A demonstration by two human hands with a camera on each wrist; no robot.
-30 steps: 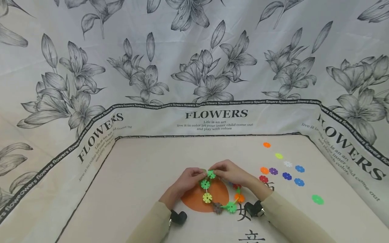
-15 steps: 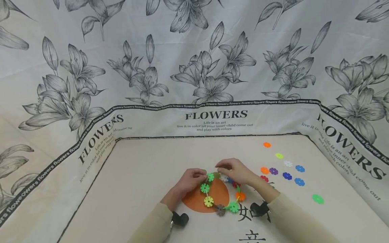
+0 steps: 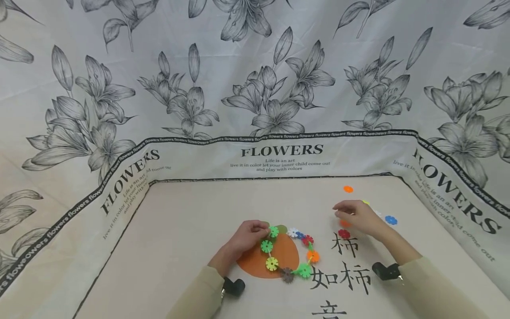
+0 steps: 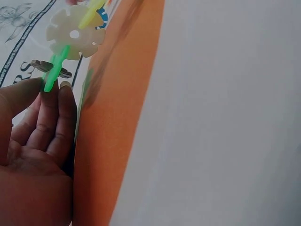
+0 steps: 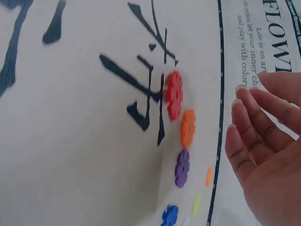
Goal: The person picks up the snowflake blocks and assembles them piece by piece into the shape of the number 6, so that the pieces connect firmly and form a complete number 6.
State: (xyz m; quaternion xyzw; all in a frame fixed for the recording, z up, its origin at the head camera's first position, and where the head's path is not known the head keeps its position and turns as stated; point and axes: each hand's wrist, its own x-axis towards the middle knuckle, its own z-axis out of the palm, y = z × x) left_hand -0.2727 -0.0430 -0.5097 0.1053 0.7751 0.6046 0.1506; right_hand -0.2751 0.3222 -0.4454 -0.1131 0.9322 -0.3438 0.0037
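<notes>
A chain of interlocking notched plastic discs curves over the printed orange fruit; its yellow disc [image 3: 272, 264], brown disc [image 3: 287, 275] and white disc [image 3: 292, 232] show. My left hand [image 3: 249, 237] pinches the green disc [image 4: 56, 70] at the chain's upper left end between thumb and fingertips. Between that end and the white disc there is a gap. My right hand [image 3: 360, 217] is over the loose discs at the right, its fingers loosely bent with nothing in them. Near it lie a red disc [image 5: 174, 95], an orange disc [image 5: 188, 128] and a purple disc [image 5: 182, 168].
Farther back sits another orange disc [image 3: 348, 189], and a light blue disc [image 3: 391, 220] lies right of my hand. Several loose discs are partly hidden by the right hand and forearm. A flower-printed cloth wall [image 3: 279, 155] encloses the table [image 3: 191, 208] at back and sides.
My right hand has left the chain's top end and moved right, over the loose discs. The left hand still pinches the green disc, and the chain has barely shifted.
</notes>
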